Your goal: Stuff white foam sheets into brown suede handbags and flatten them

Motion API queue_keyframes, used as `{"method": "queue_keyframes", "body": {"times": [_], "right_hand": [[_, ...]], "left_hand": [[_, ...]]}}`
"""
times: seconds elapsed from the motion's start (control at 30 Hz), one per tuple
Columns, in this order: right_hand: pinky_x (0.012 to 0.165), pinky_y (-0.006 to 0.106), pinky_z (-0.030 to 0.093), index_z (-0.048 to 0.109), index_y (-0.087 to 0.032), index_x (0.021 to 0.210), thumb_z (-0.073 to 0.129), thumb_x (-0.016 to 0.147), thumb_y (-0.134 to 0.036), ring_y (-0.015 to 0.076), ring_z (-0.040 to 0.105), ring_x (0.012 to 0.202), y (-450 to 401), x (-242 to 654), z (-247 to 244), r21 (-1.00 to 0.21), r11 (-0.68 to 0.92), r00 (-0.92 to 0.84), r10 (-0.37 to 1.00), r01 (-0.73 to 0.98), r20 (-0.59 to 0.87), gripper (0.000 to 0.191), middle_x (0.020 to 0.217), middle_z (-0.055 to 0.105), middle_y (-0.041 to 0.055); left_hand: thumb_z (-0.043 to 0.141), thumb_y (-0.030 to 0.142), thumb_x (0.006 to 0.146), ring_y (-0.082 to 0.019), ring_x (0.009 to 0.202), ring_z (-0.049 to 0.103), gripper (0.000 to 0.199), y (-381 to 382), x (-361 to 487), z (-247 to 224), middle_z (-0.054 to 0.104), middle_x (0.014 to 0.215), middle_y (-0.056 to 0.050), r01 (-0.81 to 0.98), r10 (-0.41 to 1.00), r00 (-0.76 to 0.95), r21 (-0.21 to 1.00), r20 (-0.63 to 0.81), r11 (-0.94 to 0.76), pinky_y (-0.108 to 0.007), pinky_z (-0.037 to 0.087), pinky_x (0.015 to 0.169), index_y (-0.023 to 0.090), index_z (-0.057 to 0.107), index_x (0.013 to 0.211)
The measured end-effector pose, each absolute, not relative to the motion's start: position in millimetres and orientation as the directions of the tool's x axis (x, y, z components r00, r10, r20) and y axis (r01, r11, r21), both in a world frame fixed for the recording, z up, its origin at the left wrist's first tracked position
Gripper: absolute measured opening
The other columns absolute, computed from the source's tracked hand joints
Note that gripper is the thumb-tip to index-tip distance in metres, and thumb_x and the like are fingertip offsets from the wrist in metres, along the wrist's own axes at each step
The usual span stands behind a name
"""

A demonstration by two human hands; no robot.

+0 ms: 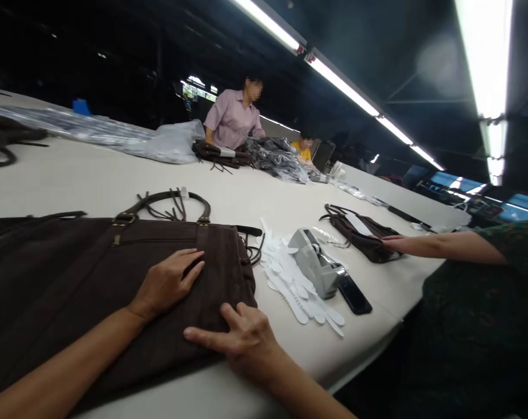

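Observation:
A large dark brown handbag [93, 262] lies flat on the white table before me, its looped handle pointing away. My left hand [170, 283] rests palm down on the bag's front, just below a zip, with the fingers stretched out. At the bag's lower right edge is my right hand [246, 337], its thumb extended over the fabric and its other fingers partly bent against the side. Neither hand lifts anything. Thin dark straps trail out at the bag's right end, beside a heap of white plastic strips [290, 279].
A grey tape dispenser [316, 262] and a black phone [354, 292] stand right of the strips. A co-worker's hand [394, 241] touches another brown bag [360, 233]. Across the table [71, 180], a person in a pink shirt [233, 119] handles bags and clear plastic [276, 157].

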State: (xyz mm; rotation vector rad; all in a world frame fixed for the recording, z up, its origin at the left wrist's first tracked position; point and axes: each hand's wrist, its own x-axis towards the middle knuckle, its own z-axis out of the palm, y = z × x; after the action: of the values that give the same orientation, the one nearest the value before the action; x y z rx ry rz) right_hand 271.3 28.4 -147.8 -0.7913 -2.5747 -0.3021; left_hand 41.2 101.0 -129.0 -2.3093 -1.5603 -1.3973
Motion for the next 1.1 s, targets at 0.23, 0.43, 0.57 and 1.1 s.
{"method": "queue_keyframes", "body": {"times": [0.23,0.43,0.57,1.1], "right_hand": [[0.065,0.036,0.053,0.054,-0.017,0.137,0.057,0.069,-0.012,0.0229,0.055,0.08,20.3,274.1,-154.4,-0.131,0.763,-0.57,0.575,0.633,0.587,0.068,0.109,0.061,0.0115],[0.11,0.054,0.043,0.051,-0.005,0.136,0.054,0.057,-0.004,0.0373,0.03,0.143,4.7,275.6,-169.0,-0.231,0.65,-0.461,0.705,0.724,0.539,0.079,0.153,0.036,0.0221],[0.111,0.056,0.043,0.044,0.004,0.14,0.051,0.065,-0.002,0.037,0.015,0.149,-6.9,269.3,-183.5,-0.2,0.642,-0.455,0.697,0.74,0.554,0.076,0.153,0.031,0.0303],[0.099,0.039,0.053,0.071,-0.018,0.115,0.061,0.09,-0.034,0.0242,0.064,0.115,-11.9,326.2,-122.0,-0.975,0.191,-0.136,0.975,0.115,0.175,0.031,0.125,0.067,0.0101]], "left_hand": [[0.047,0.039,0.096,-0.022,0.126,0.052,0.037,94.3,42.8,-154.5,0.063,0.128,-0.006,0.733,0.698,0.293,0.316,0.653,-0.603,-0.04,0.042,0.11,0.02,0.058,0.125],[0.038,0.062,0.093,-0.026,0.145,0.033,0.067,107.0,45.0,-177.4,0.038,0.155,-0.007,0.752,0.784,0.424,0.307,0.453,-0.583,-0.052,0.024,0.122,0.021,0.04,0.146],[0.032,0.064,0.094,-0.026,0.147,0.028,0.073,106.2,43.1,-183.7,0.033,0.157,-0.01,0.767,0.823,0.383,0.353,0.419,-0.536,-0.052,0.02,0.123,0.016,0.037,0.148],[0.043,0.053,0.095,-0.024,0.142,0.039,0.056,79.0,66.0,-168.5,0.043,0.152,-0.004,0.641,0.709,0.597,0.308,0.376,-0.703,-0.048,0.03,0.12,0.03,0.043,0.146]]}}
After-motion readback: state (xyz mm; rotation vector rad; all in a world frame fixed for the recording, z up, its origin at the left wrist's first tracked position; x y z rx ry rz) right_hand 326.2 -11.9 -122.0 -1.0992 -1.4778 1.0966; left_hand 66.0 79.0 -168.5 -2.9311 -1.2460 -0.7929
